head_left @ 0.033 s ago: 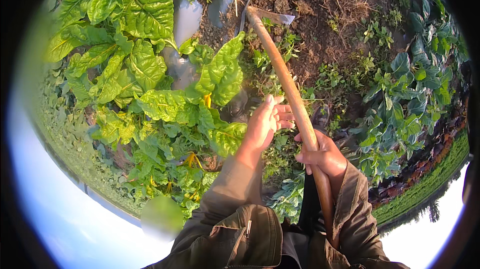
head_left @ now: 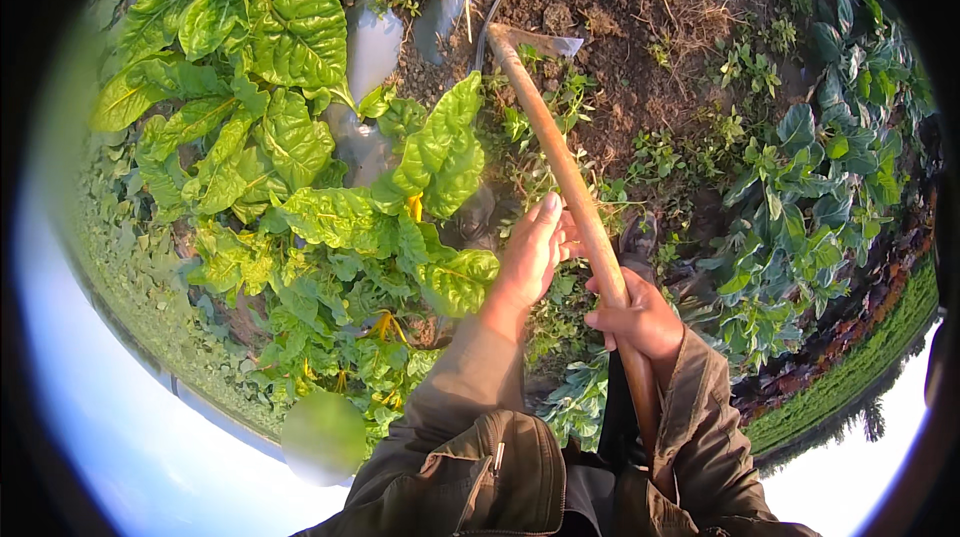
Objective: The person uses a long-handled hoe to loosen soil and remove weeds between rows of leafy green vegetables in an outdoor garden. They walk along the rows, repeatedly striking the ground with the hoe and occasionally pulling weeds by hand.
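Observation:
A long wooden hoe handle (head_left: 565,167) runs from my lap up to a metal blade (head_left: 545,40) resting on bare soil. My right hand (head_left: 645,322) is wrapped round the lower handle. Higher up, my left hand (head_left: 530,252) holds the handle loosely, thumb pointing up and fingers curled behind the wood. Both arms are in olive-brown sleeves. The blade sits among small weeds (head_left: 560,97) at the edge of the soil.
Big green chard plants (head_left: 300,137) with yellow stems fill the left side. Grey plastic sheeting (head_left: 372,47) shows between them. Brown soil (head_left: 640,17) lies at the top, and darker leafy plants (head_left: 800,197) stand to the right. A dark shoe tip (head_left: 636,235) is beside the handle.

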Demonstrator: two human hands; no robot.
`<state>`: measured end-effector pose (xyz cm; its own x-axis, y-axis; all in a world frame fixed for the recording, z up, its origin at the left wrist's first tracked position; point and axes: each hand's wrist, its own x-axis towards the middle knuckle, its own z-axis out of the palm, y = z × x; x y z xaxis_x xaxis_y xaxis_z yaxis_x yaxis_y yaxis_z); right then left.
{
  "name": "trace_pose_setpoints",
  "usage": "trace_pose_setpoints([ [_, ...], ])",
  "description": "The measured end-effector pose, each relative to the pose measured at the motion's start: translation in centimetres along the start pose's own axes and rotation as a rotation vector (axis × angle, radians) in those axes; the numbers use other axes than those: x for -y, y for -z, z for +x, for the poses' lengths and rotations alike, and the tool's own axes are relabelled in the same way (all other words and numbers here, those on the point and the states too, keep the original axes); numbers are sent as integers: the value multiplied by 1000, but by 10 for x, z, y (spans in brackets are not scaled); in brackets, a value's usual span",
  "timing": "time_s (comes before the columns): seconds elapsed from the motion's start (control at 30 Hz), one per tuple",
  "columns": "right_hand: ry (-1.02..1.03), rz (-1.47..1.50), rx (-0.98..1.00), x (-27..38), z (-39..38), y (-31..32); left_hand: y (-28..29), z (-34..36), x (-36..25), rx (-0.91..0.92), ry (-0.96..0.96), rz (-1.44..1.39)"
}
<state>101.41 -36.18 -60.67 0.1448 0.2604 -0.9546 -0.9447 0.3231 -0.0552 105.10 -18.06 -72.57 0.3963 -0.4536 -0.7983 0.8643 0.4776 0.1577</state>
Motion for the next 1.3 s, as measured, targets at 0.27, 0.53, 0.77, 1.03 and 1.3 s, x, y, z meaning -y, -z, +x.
trace_pose_setpoints([
  [0.27, -103, -737, -297, -186, -201, 37, -72, -12, 26, -416, 57, 269],
  [0.53, -80, -712, -634, -385, -289, 70, -53, 53, -144, -486, -234, 478],
  [0.77, 90, -689, -533, -279, -161, -9, -55, 81, -206, -468, -408, 736],
  [1.03, 72, -672, -499, -305, -165, 2, -18, 74, -149, -519, -355, 756],
  [1.3, -320, -753, -253, -402, -237, 38, -14, -12, -49, -692, -258, 784],
])
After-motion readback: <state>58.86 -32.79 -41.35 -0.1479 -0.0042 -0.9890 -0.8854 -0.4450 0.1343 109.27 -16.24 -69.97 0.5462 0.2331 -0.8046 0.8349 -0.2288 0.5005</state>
